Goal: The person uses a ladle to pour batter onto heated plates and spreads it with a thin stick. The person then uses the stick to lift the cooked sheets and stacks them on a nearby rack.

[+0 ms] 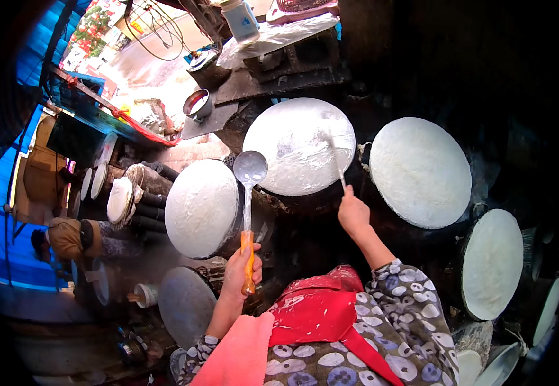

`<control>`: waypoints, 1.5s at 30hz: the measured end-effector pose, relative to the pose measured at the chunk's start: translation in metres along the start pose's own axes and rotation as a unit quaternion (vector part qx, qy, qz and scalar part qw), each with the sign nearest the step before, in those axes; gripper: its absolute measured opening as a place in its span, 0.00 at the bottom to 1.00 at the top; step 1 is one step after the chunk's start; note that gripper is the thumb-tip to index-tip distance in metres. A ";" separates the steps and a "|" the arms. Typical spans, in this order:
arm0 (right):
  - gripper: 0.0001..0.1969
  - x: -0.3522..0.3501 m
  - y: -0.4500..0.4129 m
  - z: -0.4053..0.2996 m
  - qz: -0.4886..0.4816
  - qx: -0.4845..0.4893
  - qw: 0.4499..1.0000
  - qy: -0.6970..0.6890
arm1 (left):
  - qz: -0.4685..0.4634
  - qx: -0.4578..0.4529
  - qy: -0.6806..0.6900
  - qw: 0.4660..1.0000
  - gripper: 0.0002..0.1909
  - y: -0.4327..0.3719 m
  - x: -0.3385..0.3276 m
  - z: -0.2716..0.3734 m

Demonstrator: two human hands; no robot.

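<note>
My left hand (243, 270) grips the orange wooden handle of a metal ladle (250, 169), its round bowl raised between two round griddles. My right hand (354, 212) holds a thin scraper or spreader (339, 161), its far end blurred, over the middle griddle (298, 144). White batter coats that griddle, thinner and streaked near its centre. Left of the ladle, another griddle (202, 207) bears a bumpy white layer. To the right, two griddles, one nearer the middle (420, 171) and one lower down (492, 263), are also covered in white. A bare grey plate (187, 304) lies at lower left.
A metal cup with dark red contents (197, 103), a lidded pot (204, 60) and a white plastic container (241, 21) stand beyond the griddles. Several pale discs lie at the left and lower right. Another person (69, 239) bends at the far left, near a white bucket (145, 295).
</note>
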State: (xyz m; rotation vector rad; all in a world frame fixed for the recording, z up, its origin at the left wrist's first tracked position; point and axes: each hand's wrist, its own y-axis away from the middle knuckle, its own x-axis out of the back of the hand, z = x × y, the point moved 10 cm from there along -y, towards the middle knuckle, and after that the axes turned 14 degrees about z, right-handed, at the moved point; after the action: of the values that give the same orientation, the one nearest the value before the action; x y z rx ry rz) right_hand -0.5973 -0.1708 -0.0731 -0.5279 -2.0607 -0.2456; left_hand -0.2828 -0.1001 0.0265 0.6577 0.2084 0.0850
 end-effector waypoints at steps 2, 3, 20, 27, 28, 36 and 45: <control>0.23 0.006 -0.005 -0.014 0.005 0.048 0.999 -0.004 | -0.001 0.016 0.004 1.000 0.18 0.000 0.000 -0.001; 0.23 0.015 -0.012 -0.017 0.011 0.061 0.998 -0.008 | -0.001 0.017 0.005 1.000 0.18 0.002 0.000 0.001; 0.23 0.004 -0.029 -0.042 -0.022 0.191 0.976 0.101 | 0.001 0.036 0.000 0.999 0.17 -0.001 -0.002 0.005; 0.22 -0.010 -0.040 -0.054 0.009 0.223 0.969 0.104 | 0.025 0.032 0.003 0.999 0.16 0.001 0.009 0.002; 0.23 -0.013 -0.033 -0.064 -0.002 0.251 0.961 0.115 | 0.031 0.031 0.002 0.999 0.16 0.000 0.011 0.001; 0.23 -0.003 -0.068 -0.073 -0.022 0.296 0.952 0.081 | 0.057 0.019 -0.003 0.998 0.17 0.001 0.026 0.004; 0.23 0.008 -0.085 -0.055 -0.081 0.270 0.952 0.117 | 0.067 0.018 -0.053 0.996 0.17 -0.010 0.027 0.006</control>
State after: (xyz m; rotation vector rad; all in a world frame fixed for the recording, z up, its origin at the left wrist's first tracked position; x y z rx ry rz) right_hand -0.5976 -0.2650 -0.0347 0.0074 -1.8337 0.1571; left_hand -0.2548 -0.1072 0.0208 0.7090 0.0625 0.1754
